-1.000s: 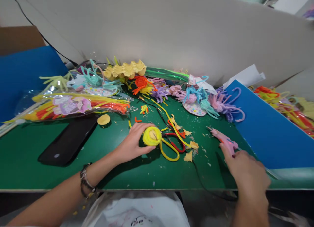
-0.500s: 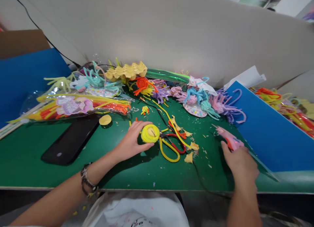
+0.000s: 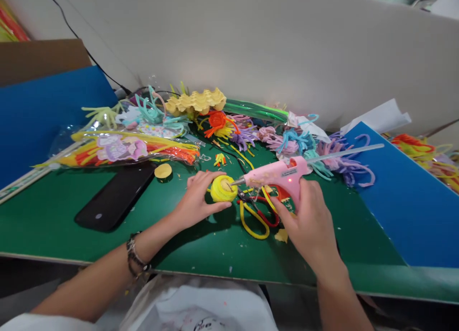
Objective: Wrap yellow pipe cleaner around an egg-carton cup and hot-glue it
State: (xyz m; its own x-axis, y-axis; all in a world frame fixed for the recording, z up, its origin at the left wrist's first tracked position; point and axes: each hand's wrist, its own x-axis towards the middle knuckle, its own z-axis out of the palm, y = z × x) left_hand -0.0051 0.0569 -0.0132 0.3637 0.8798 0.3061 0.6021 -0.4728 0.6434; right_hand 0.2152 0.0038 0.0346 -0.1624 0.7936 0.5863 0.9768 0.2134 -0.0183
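Note:
My left hand (image 3: 195, 200) is closed round a small cup wrapped in yellow pipe cleaner (image 3: 223, 191), its pale top facing up. In my right hand (image 3: 311, 226) is a pink hot glue gun (image 3: 278, 174) with a clear glue stick (image 3: 347, 152) jutting from its back and a small red light lit. The gun's metal nozzle points left, at or just over the cup's top; I cannot tell whether it touches. Scissors (image 3: 270, 218) with red handles lie just right of the cup, beside a bent yellow pipe cleaner (image 3: 255, 235).
A black phone (image 3: 114, 197) and a round cardboard piece (image 3: 163, 171) lie to the left. Behind are bagged pipe cleaners (image 3: 86, 152), a yellow egg carton (image 3: 197, 101) and coloured pipe-cleaner bundles (image 3: 287, 142). Blue panels (image 3: 405, 207) bound both sides. Cut scraps (image 3: 220, 159) litter the green table (image 3: 201, 259).
My right hand has lifted the glue gun from the right side of the table and brought it left to the cup. My left hand still holds the cup; the view has shifted slightly.

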